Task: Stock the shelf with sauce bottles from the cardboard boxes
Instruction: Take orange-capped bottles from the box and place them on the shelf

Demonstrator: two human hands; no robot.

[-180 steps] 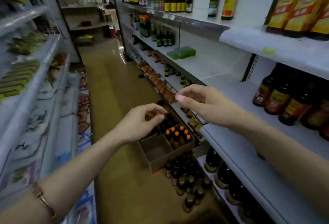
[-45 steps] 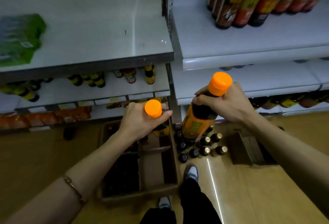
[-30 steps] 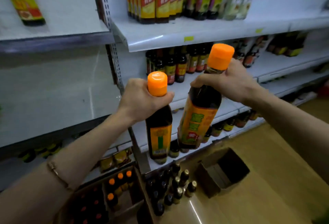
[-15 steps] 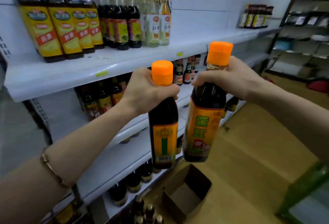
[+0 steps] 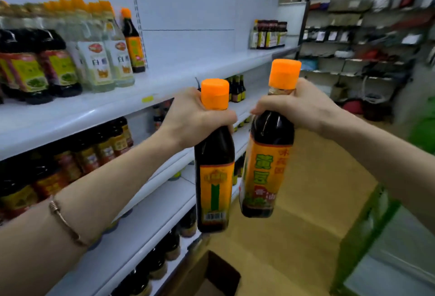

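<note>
Sauce bottles hang mid-frame before the shelf (image 5: 164,76); the left hand (image 5: 193,117) clamps one bottle (image 5: 214,178) by its neck, the right hand (image 5: 299,105) the other bottle (image 5: 266,166); probably glass, heavy, smooth; supporting the body seems safer.

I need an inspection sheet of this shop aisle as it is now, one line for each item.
Surface: white metal shelf, bare at its right part.
Job's things: two dark orange-capped sauce bottles, left bottle, right bottle; open cardboard box on floor.
Clutter: clear white-labelled bottles on shelf.
Grippers: left hand and right hand each grip a bottle neck.
Cables: nothing seen.
Surroundings: green crate at right.
</note>
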